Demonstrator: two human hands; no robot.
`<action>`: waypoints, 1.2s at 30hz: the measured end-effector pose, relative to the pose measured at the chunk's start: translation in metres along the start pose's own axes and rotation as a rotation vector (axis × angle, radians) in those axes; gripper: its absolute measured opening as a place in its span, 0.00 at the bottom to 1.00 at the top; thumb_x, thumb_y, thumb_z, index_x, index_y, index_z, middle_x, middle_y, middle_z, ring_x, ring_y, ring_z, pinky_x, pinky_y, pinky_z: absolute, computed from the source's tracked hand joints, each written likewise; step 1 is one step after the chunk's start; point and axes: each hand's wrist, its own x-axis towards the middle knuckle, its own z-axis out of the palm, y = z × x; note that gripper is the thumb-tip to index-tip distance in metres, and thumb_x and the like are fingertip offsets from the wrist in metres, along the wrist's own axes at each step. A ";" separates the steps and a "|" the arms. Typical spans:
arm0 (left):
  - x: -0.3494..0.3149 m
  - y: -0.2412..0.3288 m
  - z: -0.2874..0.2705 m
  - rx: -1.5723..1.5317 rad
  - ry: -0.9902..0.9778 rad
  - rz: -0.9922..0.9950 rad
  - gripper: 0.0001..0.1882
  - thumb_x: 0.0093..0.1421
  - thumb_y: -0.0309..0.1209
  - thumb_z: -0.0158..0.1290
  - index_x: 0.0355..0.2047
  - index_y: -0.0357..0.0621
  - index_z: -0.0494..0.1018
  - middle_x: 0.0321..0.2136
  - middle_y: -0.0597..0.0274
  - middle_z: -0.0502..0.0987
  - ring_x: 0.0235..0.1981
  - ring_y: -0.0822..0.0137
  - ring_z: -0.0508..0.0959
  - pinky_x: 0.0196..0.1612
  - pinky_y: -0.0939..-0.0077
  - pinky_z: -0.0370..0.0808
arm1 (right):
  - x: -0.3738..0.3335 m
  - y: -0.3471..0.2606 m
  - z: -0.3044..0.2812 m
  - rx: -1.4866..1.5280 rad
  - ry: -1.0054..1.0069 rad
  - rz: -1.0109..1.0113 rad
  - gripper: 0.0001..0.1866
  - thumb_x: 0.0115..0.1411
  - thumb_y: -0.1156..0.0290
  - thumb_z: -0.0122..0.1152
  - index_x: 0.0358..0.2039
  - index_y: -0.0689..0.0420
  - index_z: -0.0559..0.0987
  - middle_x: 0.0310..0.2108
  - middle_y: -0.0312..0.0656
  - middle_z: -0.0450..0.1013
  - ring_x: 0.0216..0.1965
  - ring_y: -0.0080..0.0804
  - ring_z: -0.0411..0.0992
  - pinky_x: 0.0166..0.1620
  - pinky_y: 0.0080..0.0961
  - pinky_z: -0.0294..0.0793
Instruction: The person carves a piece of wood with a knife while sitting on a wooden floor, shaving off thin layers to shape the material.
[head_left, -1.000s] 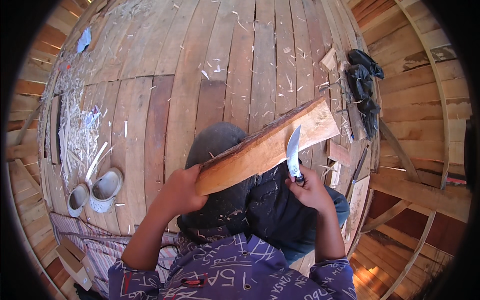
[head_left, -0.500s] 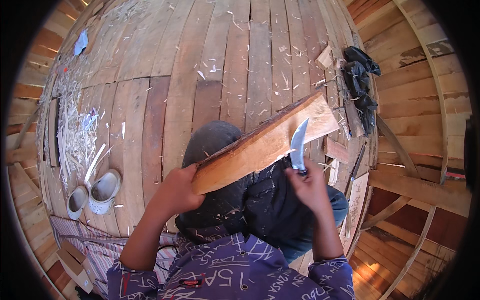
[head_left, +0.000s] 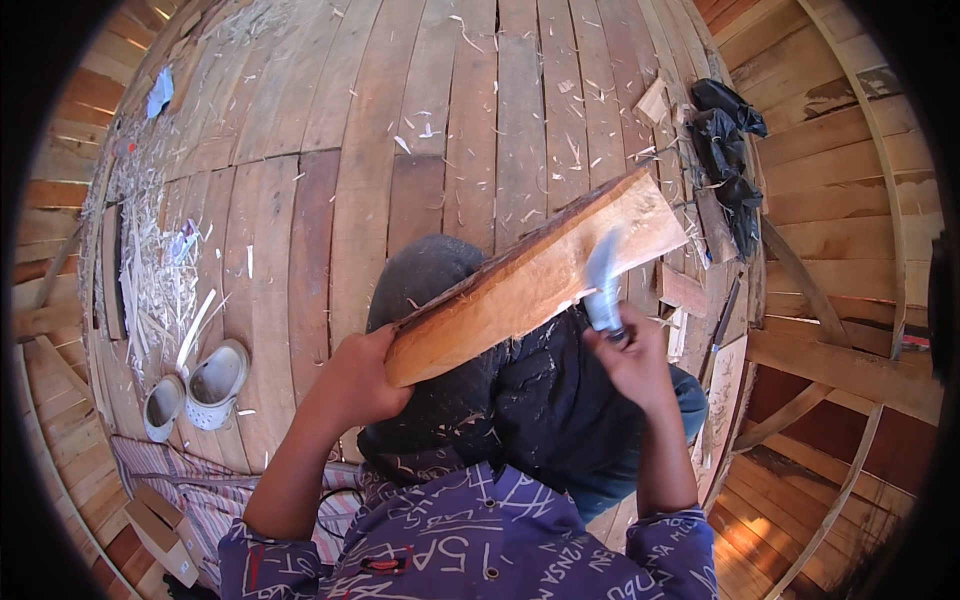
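Observation:
A long wooden block (head_left: pixel 500 300) with a bark-like dark upper edge lies tilted across my lap, its far end up to the right. My left hand (head_left: pixel 362 380) is wrapped round its near left end. In my right hand (head_left: pixel 635 360) is a knife (head_left: pixel 602 275) with a curved blade and a dark handle, smeared a little by motion. The blade stands over the right part of the block's pale cut face; whether it touches the wood I cannot tell. A small curl of wood (head_left: pixel 585 293) sticks up at the block's lower edge beside the blade.
Shavings (head_left: pixel 165 270) are heaped on the plank floor (head_left: pixel 390 90) at the left. A pair of clogs (head_left: pixel 215 385) and a cardboard box (head_left: pixel 160 530) on striped cloth (head_left: pixel 200 480) are at lower left. Black plastic bags (head_left: pixel 722 145) and wood offcuts (head_left: pixel 683 290) lie at right.
My right hand and the knife have moved slightly right, and the blade is now more blurred. The block's far end has risen a little; my left hand keeps its hold.

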 end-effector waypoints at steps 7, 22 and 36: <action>-0.001 0.001 0.000 0.017 -0.003 -0.022 0.29 0.40 0.28 0.57 0.45 0.30 0.71 0.27 0.34 0.75 0.34 0.39 0.77 0.39 0.57 0.75 | 0.002 0.009 0.007 0.063 -0.006 0.120 0.04 0.55 0.81 0.56 0.32 0.63 0.73 0.20 0.31 0.65 0.20 0.12 0.61 0.23 0.16 0.61; 0.002 0.003 0.000 0.005 -0.001 -0.050 0.22 0.39 0.28 0.57 0.37 0.28 0.72 0.25 0.35 0.75 0.32 0.39 0.78 0.36 0.59 0.76 | -0.009 -0.007 0.005 0.519 -0.260 0.422 0.13 0.57 0.81 0.57 0.25 0.50 0.63 0.13 0.28 0.61 0.10 0.13 0.60 0.11 0.15 0.52; 0.005 0.008 0.003 0.045 0.000 -0.053 0.26 0.39 0.28 0.58 0.41 0.28 0.72 0.26 0.34 0.75 0.32 0.38 0.77 0.37 0.57 0.75 | -0.010 0.007 0.012 -0.087 -0.199 0.057 0.06 0.56 0.79 0.57 0.35 0.65 0.72 0.18 0.41 0.70 0.18 0.20 0.68 0.23 0.20 0.65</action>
